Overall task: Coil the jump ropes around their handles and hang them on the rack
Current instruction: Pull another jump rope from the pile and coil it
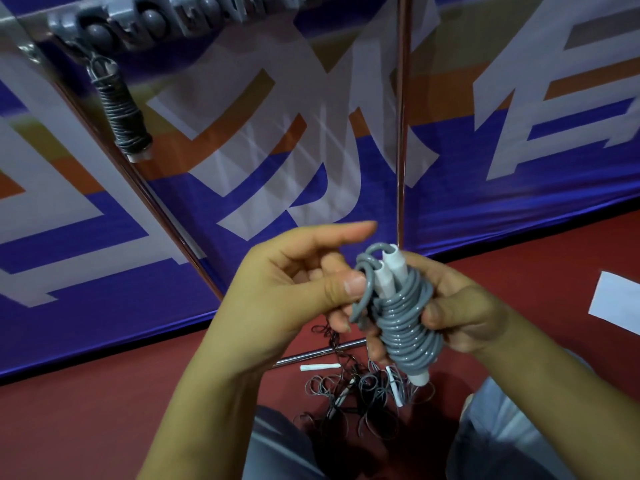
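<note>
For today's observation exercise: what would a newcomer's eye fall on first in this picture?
First, the grey jump rope coiled round its white handles, held mid-frame between the left hand and the right hand. Next, a dark coiled rope hanging from the rack at upper left, and a tangle of loose ropes on the red floor below the hands.

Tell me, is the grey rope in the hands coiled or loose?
Coiled: the grey rope wraps both white handles tightly; only its end loop stays free.

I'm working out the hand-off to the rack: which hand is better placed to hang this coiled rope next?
Probably the left hand: it pinches the gray rope at its top loop, nearer the rack up left. The right hand holds the coil.
</note>
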The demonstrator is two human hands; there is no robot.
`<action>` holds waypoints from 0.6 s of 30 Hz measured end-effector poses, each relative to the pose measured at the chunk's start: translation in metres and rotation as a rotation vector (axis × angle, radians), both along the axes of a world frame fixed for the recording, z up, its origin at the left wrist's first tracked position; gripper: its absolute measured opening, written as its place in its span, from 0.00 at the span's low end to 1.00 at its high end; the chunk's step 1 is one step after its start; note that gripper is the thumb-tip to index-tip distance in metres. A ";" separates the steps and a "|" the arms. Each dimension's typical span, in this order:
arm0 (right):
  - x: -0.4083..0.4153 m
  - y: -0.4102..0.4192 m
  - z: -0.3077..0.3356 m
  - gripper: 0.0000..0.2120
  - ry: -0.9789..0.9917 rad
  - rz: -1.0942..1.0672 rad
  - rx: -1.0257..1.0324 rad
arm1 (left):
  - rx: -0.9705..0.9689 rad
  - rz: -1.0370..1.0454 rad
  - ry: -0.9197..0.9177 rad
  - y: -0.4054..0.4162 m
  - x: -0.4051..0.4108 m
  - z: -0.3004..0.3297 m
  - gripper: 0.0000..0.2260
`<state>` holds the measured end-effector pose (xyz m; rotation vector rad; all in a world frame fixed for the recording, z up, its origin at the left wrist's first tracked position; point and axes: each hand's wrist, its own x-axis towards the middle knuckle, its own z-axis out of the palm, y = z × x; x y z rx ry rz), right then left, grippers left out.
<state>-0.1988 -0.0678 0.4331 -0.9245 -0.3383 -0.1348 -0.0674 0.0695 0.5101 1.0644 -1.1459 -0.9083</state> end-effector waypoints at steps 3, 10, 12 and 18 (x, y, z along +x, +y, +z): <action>0.000 -0.003 -0.002 0.24 0.012 0.040 -0.010 | 0.027 -0.085 0.007 -0.002 0.003 0.000 0.18; -0.001 -0.012 -0.003 0.23 0.008 0.130 -0.062 | 0.169 -0.260 0.009 -0.010 0.012 -0.002 0.10; 0.000 -0.017 -0.004 0.24 0.055 0.156 -0.050 | 0.175 -0.277 0.016 -0.014 0.013 -0.003 0.09; 0.013 -0.015 -0.016 0.26 0.072 0.344 0.048 | 0.168 -0.329 0.108 -0.020 0.015 -0.010 0.08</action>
